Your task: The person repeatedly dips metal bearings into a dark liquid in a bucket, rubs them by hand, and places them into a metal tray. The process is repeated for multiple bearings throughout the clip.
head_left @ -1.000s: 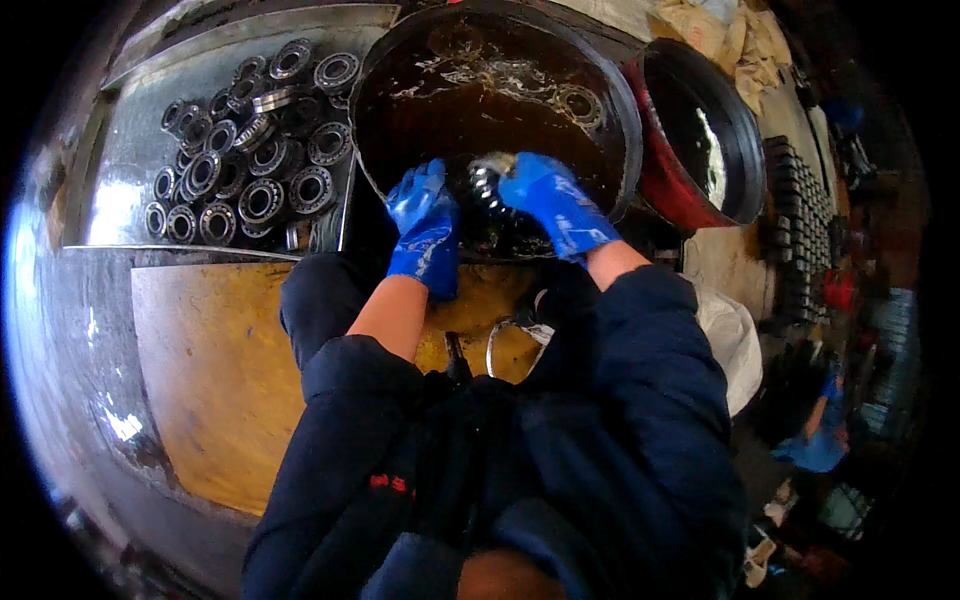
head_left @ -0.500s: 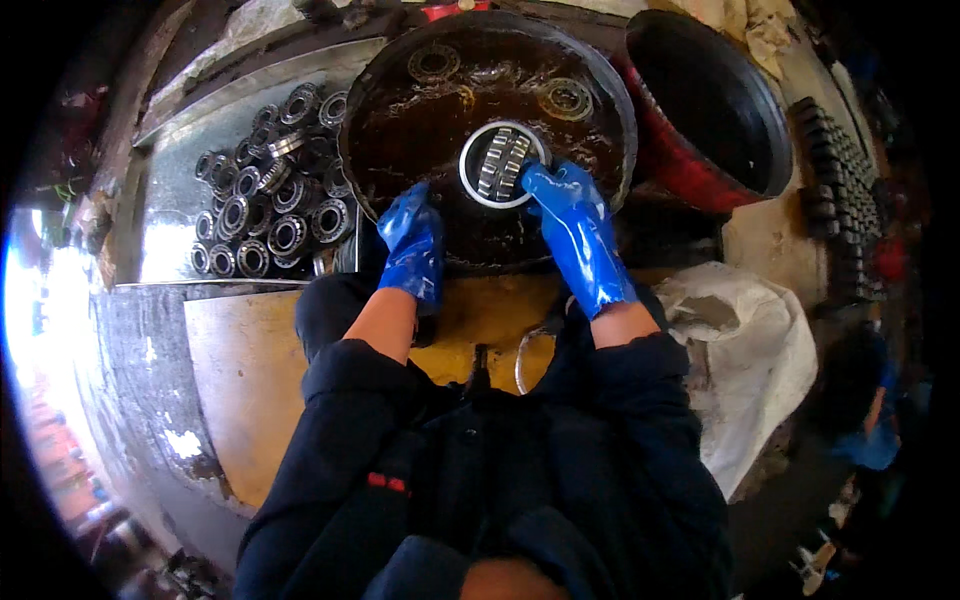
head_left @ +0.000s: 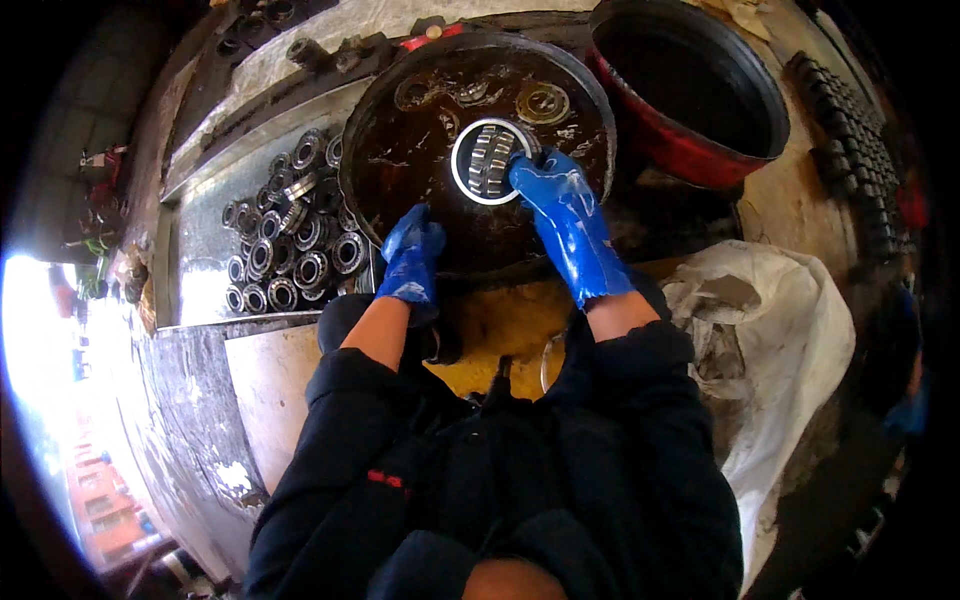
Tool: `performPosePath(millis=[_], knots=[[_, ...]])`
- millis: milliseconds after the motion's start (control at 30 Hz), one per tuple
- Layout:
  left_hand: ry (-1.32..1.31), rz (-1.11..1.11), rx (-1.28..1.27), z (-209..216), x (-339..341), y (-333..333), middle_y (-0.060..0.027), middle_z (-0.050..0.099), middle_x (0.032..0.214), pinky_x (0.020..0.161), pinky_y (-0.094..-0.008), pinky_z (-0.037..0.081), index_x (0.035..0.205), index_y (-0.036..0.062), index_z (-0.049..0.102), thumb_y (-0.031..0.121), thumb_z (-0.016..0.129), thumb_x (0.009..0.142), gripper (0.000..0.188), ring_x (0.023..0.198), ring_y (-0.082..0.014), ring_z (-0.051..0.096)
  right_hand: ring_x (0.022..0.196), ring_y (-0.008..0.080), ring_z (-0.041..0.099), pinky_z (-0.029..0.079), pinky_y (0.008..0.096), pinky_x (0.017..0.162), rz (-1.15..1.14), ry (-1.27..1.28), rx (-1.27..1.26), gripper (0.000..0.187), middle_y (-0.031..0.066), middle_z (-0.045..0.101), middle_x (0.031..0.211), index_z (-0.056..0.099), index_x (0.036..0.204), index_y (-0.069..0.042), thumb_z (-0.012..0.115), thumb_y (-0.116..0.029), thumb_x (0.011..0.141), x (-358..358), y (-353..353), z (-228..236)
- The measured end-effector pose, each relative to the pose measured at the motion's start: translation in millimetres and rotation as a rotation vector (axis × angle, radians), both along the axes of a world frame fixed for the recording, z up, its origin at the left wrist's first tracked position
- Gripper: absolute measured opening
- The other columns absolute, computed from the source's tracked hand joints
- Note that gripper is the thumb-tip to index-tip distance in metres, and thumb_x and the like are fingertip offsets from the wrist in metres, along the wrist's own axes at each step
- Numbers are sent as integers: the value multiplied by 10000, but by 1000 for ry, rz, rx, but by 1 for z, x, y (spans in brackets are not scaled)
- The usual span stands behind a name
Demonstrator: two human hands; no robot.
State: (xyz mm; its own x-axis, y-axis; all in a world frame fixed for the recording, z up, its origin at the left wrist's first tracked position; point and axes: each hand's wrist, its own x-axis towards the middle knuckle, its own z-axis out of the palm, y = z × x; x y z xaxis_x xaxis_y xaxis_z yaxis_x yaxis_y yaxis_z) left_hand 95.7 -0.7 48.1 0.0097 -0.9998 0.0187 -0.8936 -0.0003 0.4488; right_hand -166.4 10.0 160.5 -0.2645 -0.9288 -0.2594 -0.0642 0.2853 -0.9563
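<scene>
A roller bearing [head_left: 489,160] is gripped at its right edge by my blue-gloved right hand [head_left: 562,200]. Its pale outer ring faces up, and the inner part with two rows of rollers sits crosswise in the ring. The bearing is over a round pan [head_left: 343,178] of dark, oily liquid. My left hand [head_left: 412,255], also in a blue glove, is closed at the pan's near left rim; whether anything is in its fingers is hidden. In the liquid lie a bearing ring [head_left: 543,102] and other, partly sunken parts.
Several bearings [head_left: 290,235] are heaped in a metal tray [head_left: 205,285] on the left. A red drum [head_left: 690,150] stands right of the pan, with rows of dark parts [head_left: 860,150] beyond it. A white sack [head_left: 790,320] lies near my right arm.
The view has shifted a little, so the tray and drum sit differently in it. The bearing stays in my right hand, its roller part standing slightly straighter. My left hand remains closed by the rim.
</scene>
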Motion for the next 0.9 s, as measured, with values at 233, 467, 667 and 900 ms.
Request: performPosePath(millis=[233,467,667,900], knots=[[343,-124,-2,35,7,-28,-199,713,1201,989,-399,527,1286,28,649,314,695,904,479,1112,-364,681,1015,260,731,547,366,933,-9,-118,-117,400,200,758,1072,710,1196,5,668,-236,880,6,-7,-9],[1212,233,541,16,23,-73,-88,700,1189,910,-431,546,1315,88,629,415,609,1008,448,1030,-268,673,820,111,651,529,269,752,95,-134,-101,354,56,737,981,694,1198,8,645,-256,967,23,2,1],[1403,467,824,41,-29,-78,-62,729,1155,933,-461,529,1215,156,691,624,496,994,553,1013,-273,661,864,128,660,524,270,799,97,1,14,374,80,735,1021,683,1205,20,656,-256,955,19,8,11],[1751,310,863,50,-40,-85,-131,740,1147,959,-515,536,1208,103,697,483,390,1065,509,1018,-332,682,842,205,712,555,359,760,197,-46,-155,447,161,758,956,704,1207,-19,644,-339,901,36,-6,-5]])
